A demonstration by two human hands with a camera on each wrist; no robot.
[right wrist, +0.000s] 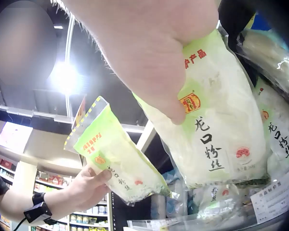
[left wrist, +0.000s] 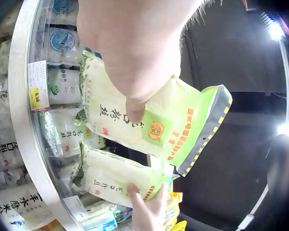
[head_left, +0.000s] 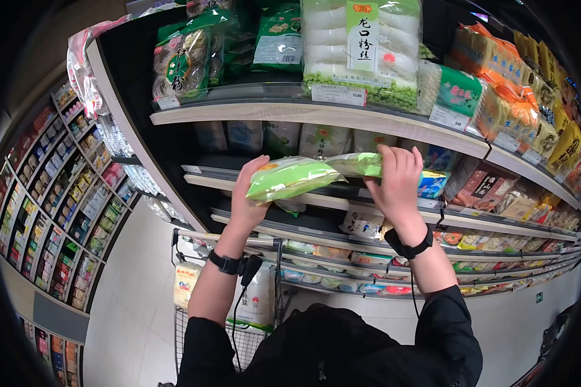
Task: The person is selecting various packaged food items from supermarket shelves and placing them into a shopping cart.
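My left hand [head_left: 244, 193] grips a green-and-white plastic packet of vermicelli [head_left: 294, 182], its thumb across the printed front in the left wrist view. A second, similar vermicelli packet [right wrist: 224, 125] is in my right hand [head_left: 397, 187], with the thumb lying over its logo. Both packets are held up side by side in front of the shelf, and in the head view their inner ends overlap. The left packet [left wrist: 120, 106] has a clear top edge with a yellow-and-black stripe. Most of my fingers are hidden behind the packets in the wrist views.
More vermicelli bags [head_left: 326, 138] fill the shelf just behind my hands. Above them, a shelf edge [head_left: 239, 111] carries larger bags and price tags. A wire shopping cart [head_left: 203, 342] with packages stands below my left arm. Another stocked shelf [head_left: 51, 200] curves along the left.
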